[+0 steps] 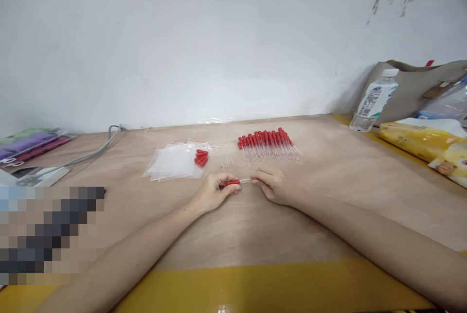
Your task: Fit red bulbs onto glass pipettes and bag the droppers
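My left hand (218, 191) is closed on a red rubber dropper bulb (232, 183). My right hand (273, 184) pinches a thin clear dropper tube (245, 181), whose left end meets the bulb's opening; how far it sits inside I cannot tell. Just beyond my left hand, several loose red bulbs (201, 158) rest on a stack of clear plastic bags (174, 161). A few bare clear tubes (227, 163) lie to the right of the bags. Farther right is a row of droppers (268, 144) with red bulbs, their tips toward me.
On the right stand a water bottle (374, 101), a grey bag (408, 79) and a yellow tissue pack (419, 135). A grey cable (91, 156) and colourful packs (32, 145) lie at the left. A wall (226, 50) borders the table's back; yellow tape (255, 286) lines its front edge.
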The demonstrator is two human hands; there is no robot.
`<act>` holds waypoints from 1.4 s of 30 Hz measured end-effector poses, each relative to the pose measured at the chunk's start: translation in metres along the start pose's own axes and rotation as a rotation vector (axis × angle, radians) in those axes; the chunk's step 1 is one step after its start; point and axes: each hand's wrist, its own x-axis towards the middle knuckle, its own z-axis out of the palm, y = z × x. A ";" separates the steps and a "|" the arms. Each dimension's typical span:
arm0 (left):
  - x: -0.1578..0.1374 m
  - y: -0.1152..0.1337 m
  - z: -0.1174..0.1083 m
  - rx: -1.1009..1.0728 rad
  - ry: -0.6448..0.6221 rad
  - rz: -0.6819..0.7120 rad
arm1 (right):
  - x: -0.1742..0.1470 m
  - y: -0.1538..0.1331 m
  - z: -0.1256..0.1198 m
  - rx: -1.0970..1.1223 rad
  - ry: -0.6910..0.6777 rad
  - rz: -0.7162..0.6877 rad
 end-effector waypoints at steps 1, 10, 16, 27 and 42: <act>0.000 0.000 0.000 -0.001 0.001 0.002 | 0.001 -0.001 0.000 -0.013 0.002 -0.006; -0.001 0.006 0.000 0.077 -0.018 0.042 | 0.004 -0.005 -0.001 -0.081 -0.067 0.025; -0.001 0.008 0.001 0.098 -0.012 0.058 | 0.007 -0.008 -0.004 0.042 -0.196 0.145; 0.008 -0.001 -0.007 0.174 0.209 0.120 | 0.027 -0.006 -0.036 0.067 -0.342 0.278; 0.002 0.003 -0.012 0.496 -0.015 0.161 | 0.088 0.054 0.011 -0.183 -0.062 1.060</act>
